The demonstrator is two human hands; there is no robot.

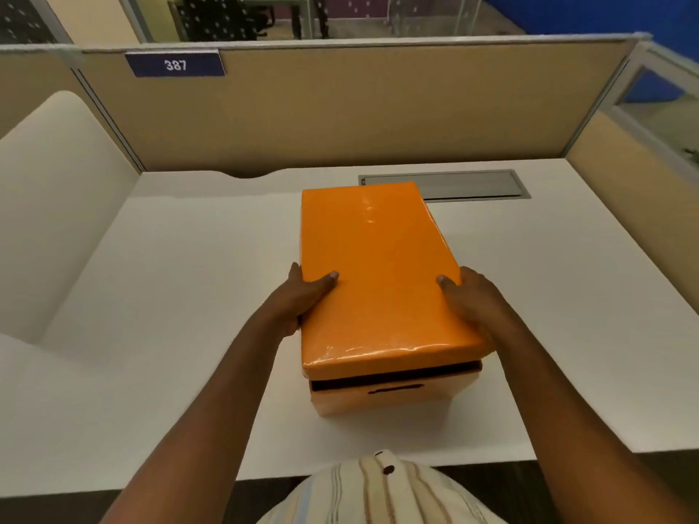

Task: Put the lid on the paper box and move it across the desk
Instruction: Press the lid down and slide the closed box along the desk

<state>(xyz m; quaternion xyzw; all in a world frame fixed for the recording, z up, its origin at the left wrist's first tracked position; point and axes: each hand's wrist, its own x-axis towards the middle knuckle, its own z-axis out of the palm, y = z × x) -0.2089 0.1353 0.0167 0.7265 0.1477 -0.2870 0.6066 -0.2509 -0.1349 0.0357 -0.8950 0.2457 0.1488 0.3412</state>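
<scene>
On the white worktop (pixel 170 296), the left hand (pixel 302 296) is clasping the glossy orange rectangular lid (pixel 378 266), its grip clamped on the lid's left edge. The lid is sitting above the pale paper box (pixel 393 400), a dark gap showing. The right hand (pixel 476 300) is gripping the lid's right edge.

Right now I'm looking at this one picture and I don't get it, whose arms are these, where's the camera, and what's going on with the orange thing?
The camera is worn on a person's head, looking down, so the arms are the wearer's own. There is no robot. The left hand and right hand grip the sides of an orange lid, thumbs on top. The lid sits over a paper box but is not fully down: a dark gap shows at the near edge. The box stands on a white desk inside a cubicle; a grey cable hatch lies behind it.
</scene>
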